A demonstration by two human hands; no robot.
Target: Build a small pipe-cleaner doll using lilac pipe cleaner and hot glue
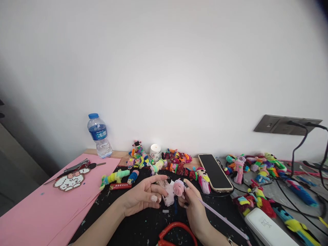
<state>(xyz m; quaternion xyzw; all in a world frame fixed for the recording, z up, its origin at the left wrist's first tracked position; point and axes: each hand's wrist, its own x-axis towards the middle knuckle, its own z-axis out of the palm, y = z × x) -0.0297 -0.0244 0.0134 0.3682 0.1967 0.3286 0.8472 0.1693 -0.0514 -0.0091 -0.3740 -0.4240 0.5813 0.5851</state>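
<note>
My right hand (194, 205) is closed on a pink fuzzy pipe-cleaner coil (178, 188), wound like a rose. A long pale pink pipe cleaner (222, 218) runs from that hand toward the lower right. Just left of the coil is a pale pink fuzzy piece (169, 198); whether it is joined to the coil I cannot tell. My left hand (142, 195) reaches to this pale piece, index finger stretched out and thumb apart from it, with the other fingers partly bent. Below both hands lie red-handled scissors (176, 225), their blades out of frame.
Pipe-cleaner dolls (180, 169) line the back near a paper cup (155, 152). Left are pink sheets (33, 205), a utility knife (77, 166) and a water bottle (99, 135). Right are a phone (215, 172), a white power bank (269, 227), more dolls (262, 171) and black cables (294, 205).
</note>
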